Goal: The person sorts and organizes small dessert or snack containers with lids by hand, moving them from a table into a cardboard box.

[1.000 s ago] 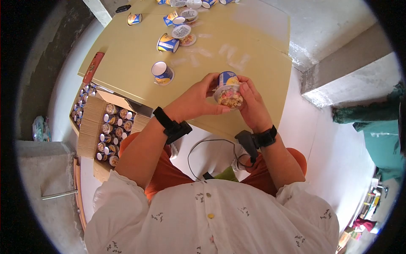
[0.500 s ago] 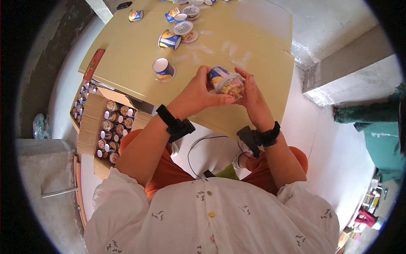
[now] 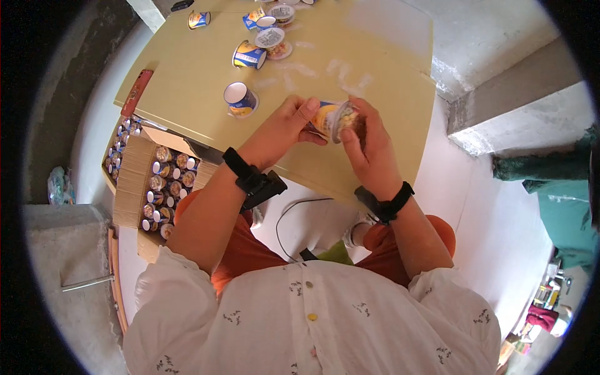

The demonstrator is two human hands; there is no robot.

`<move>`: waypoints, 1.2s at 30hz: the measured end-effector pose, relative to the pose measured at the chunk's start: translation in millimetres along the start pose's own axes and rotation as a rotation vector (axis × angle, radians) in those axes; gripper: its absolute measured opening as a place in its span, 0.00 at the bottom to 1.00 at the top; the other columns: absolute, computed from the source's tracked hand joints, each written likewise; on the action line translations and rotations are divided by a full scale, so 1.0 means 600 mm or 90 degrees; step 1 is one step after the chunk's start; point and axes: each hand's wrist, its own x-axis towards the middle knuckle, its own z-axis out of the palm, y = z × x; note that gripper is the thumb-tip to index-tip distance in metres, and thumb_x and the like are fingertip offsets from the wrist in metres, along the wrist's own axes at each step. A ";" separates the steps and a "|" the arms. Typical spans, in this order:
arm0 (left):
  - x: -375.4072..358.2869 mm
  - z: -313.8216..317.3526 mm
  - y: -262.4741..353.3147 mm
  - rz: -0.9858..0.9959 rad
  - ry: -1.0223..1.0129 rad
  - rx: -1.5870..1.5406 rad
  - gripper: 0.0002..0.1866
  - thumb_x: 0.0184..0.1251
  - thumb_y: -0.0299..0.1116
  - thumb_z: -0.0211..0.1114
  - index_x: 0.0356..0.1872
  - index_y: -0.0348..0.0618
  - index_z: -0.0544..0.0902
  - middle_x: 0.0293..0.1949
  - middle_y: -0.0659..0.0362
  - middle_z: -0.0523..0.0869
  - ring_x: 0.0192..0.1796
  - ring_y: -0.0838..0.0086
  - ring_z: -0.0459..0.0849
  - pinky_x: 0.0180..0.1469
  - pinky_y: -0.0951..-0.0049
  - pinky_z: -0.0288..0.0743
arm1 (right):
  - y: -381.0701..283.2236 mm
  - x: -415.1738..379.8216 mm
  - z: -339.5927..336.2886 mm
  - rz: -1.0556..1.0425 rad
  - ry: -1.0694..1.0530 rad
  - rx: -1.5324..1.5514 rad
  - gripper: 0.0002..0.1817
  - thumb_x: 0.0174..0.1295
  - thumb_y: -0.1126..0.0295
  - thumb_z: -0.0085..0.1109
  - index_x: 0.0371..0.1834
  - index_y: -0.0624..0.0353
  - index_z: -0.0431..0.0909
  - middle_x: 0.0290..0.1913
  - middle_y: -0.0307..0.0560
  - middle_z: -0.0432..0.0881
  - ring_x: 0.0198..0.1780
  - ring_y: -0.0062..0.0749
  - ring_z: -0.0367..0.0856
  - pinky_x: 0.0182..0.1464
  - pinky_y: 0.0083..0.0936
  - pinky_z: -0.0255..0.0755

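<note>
Above the table's near part, my left hand (image 3: 289,125) is closed round a blue and yellow paper cup (image 3: 324,116), thumb on top. Against the cup's right end sits a clear plastic tub (image 3: 345,120) of mixed snack pieces, gripped by the fingers and thumb of my right hand (image 3: 375,147). Both pieces lie tilted sideways, end to end; how far one fits into the other is hidden by my fingers. An upright paper cup (image 3: 241,100) stands left of my hands. Farther back, another paper cup (image 3: 249,55) lies tipped beside a filled clear tub (image 3: 279,50).
The yellow table (image 3: 375,56) carries more cups and tubs at the back, including a lone cup (image 3: 199,20). A red object (image 3: 137,92) lies on its left edge. At lower left stands an open carton (image 3: 134,181) filled with snack cups. A cable (image 3: 281,225) runs below.
The cup and tub have turned from upright-leaning to sideways, the tub now facing right. My right hand has wrapped round the tub, and my left thumb has moved up onto the cup.
</note>
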 end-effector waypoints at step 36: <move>0.009 0.001 -0.033 0.113 -0.054 0.203 0.23 0.78 0.41 0.58 0.66 0.41 0.70 0.56 0.56 0.80 0.58 0.74 0.78 0.62 0.73 0.72 | -0.007 0.021 -0.019 0.124 -0.002 -0.114 0.19 0.68 0.54 0.59 0.49 0.57 0.75 0.40 0.55 0.85 0.38 0.51 0.85 0.40 0.41 0.77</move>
